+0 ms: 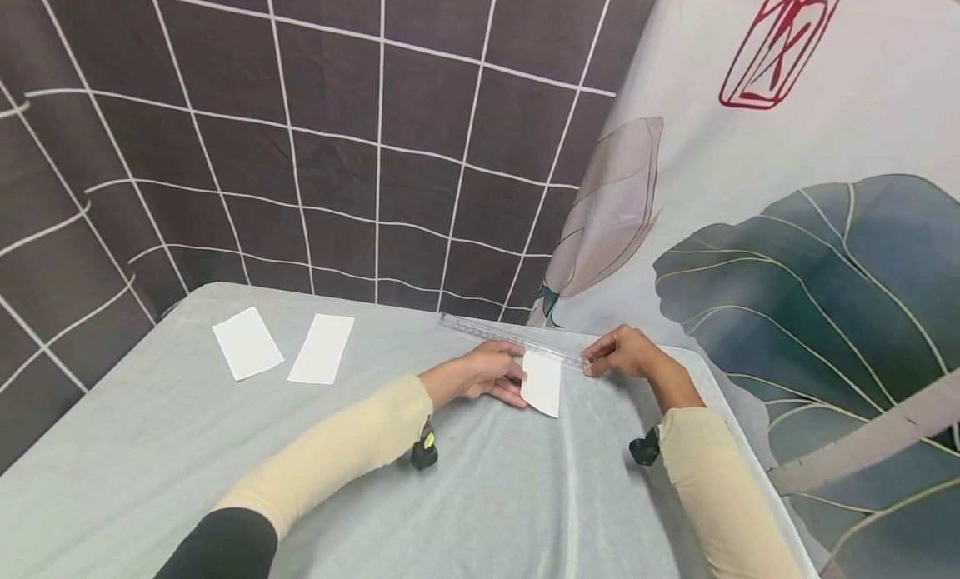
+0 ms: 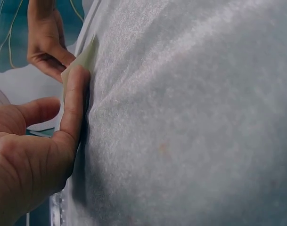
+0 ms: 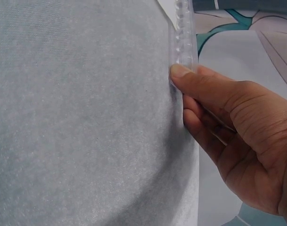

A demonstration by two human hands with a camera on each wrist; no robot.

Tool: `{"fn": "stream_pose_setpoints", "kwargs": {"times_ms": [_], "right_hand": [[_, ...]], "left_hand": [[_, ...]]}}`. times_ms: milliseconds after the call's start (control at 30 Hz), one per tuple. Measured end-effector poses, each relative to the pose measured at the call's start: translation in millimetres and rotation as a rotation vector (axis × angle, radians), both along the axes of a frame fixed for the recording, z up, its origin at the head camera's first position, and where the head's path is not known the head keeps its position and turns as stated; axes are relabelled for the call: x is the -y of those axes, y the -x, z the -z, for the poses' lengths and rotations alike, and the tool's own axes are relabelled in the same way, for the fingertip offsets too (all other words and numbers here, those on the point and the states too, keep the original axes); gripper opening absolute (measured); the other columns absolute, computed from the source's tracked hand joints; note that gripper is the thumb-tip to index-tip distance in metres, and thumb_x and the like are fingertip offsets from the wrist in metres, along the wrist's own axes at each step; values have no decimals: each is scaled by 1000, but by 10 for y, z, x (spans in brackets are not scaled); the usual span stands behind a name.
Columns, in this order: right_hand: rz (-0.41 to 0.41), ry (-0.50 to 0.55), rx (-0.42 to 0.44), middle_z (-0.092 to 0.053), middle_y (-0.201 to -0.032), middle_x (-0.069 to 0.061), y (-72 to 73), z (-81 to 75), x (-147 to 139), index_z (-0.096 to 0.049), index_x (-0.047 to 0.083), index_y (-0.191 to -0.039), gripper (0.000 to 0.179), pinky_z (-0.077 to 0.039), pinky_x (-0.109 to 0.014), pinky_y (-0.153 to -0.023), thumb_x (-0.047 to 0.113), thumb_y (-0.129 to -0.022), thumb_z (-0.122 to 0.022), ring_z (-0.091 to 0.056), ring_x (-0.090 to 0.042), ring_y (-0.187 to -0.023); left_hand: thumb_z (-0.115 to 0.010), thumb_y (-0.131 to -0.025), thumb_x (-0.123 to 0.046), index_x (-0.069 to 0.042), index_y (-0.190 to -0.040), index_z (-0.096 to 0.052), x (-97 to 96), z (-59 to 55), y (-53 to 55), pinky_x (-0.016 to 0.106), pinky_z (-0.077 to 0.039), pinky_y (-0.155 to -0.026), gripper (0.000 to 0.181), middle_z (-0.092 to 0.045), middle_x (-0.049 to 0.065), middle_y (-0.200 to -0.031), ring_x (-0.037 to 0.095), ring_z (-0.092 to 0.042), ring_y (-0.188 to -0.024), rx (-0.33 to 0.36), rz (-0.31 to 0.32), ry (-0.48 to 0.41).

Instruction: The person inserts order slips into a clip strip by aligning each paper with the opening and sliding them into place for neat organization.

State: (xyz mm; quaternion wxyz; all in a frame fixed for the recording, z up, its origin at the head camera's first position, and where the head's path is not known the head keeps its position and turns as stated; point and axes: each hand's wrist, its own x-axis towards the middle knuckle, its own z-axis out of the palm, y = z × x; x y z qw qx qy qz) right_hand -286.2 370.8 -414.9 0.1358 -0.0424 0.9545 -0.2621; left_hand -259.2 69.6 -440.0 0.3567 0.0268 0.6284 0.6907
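Note:
A clear plastic ruler [image 1: 517, 339] lies slantwise near the far edge of the cloth-covered table. In the right wrist view, my right hand [image 3: 247, 127] pinches the near end of the ruler [image 3: 184, 37] between thumb and fingers. A small white paper piece [image 1: 543, 385] adjoins the ruler, its lower corner lifted off the cloth. At its left edge is my left hand [image 1: 491, 371]. Seen from the left wrist, a straight finger of the left hand [image 2: 35, 150] touches the paper [image 2: 84, 59], and the thumb stands apart from that finger.
Two more white paper pieces lie to the left, one tilted [image 1: 248, 343] and one narrower [image 1: 321, 349]. A pale grey cloth [image 1: 420, 504] with folds covers the table. Behind hangs a dark grid-patterned curtain [image 1: 330, 179]; a leaf-printed cloth [image 1: 697, 162] hangs at the right.

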Motion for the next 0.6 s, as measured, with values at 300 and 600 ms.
{"fn": "stream_pose_setpoints", "kwargs": {"times_ms": [300,600], "right_hand": [[-12,-5,-9,-87,-113,-13,-19,-21,-4,-89,5,-114,31,-67,-39,-93,14,-86,-99,-76,-20,-101],[-22,-17,-1,-88,-109,-11,24,0,-18,-90,6,-112,30,-64,-32,-86,15,-85,-100,-73,-16,-95]], "left_hand": [[-60,-103,11,2,-171,-38,-38,7,-6,48,-74,-94,72,-64,28,-120,41,-82,-99,2,10,-2],[-62,-102,11,2,-171,-37,-96,-4,-28,48,-74,-95,74,-67,27,-118,33,-81,-91,-7,24,-3]]}}
